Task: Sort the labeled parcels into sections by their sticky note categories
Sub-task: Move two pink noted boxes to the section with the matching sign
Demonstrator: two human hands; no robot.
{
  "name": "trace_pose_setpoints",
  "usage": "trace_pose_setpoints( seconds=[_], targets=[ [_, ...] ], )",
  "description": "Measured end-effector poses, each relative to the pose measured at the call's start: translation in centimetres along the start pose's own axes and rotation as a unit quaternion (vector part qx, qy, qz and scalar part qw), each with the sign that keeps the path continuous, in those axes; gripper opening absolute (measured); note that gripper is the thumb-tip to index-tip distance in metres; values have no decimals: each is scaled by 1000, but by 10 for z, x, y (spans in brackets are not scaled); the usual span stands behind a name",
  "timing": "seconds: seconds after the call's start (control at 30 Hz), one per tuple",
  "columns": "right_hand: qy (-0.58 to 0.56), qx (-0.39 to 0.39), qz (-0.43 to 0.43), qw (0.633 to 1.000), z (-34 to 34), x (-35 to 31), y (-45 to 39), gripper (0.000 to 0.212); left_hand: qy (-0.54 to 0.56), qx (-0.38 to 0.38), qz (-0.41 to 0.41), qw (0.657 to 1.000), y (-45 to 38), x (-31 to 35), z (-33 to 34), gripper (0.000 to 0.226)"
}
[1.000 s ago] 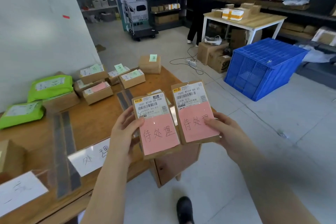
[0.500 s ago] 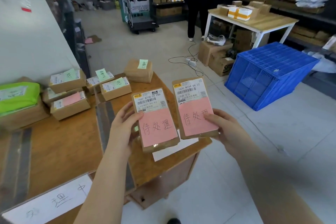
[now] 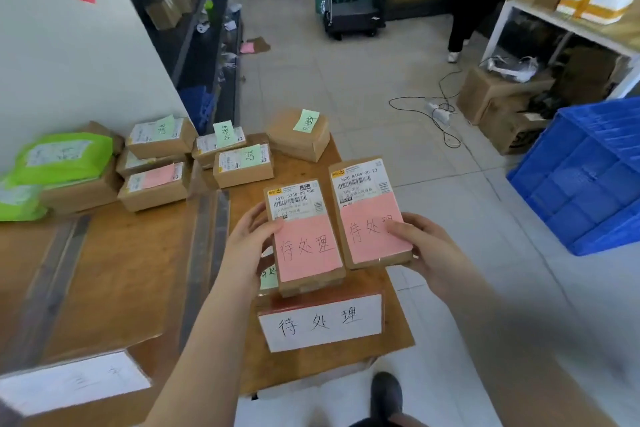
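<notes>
Head view: two parcels with pink notes now held above white section label (image 3: 320, 322) reading 待处理 — match found, drop judged next. Left parcel (image 3: 303, 236) gripped by left hand (image 3: 247, 243), right parcel (image 3: 369, 215) pinched by right hand (image 3: 424, 246). Second ago, different label lay below — view since swung toward table (image 3: 117, 281) end.
</notes>
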State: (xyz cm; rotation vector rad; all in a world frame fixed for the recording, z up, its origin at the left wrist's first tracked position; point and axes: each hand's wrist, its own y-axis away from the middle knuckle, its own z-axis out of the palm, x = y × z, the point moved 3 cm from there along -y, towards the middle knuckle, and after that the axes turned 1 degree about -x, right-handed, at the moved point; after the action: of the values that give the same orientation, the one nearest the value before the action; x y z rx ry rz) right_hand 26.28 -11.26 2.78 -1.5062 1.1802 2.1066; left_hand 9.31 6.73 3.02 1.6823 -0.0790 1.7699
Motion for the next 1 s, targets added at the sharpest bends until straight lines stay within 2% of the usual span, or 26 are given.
trace_pose_setpoints(
  seconds=[0.3,0.63,0.8,1.0],
  targets=[
    [44,-65,86,993,-30,11,-82,41,-33,52,-52,997,-48,-32,37,46],
    [91,-70,169,979,-31,53,-122,35,-102,68,-120,985,-88,-64,41,50],
    [113,-56,200,972,-24,66,-127,36,-193,69,-98,974,-95,-71,45,57],
    [132,-52,215,966,-15,75,-125,43,-364,76,-58,926,-92,-66,46,48]
  ],
)
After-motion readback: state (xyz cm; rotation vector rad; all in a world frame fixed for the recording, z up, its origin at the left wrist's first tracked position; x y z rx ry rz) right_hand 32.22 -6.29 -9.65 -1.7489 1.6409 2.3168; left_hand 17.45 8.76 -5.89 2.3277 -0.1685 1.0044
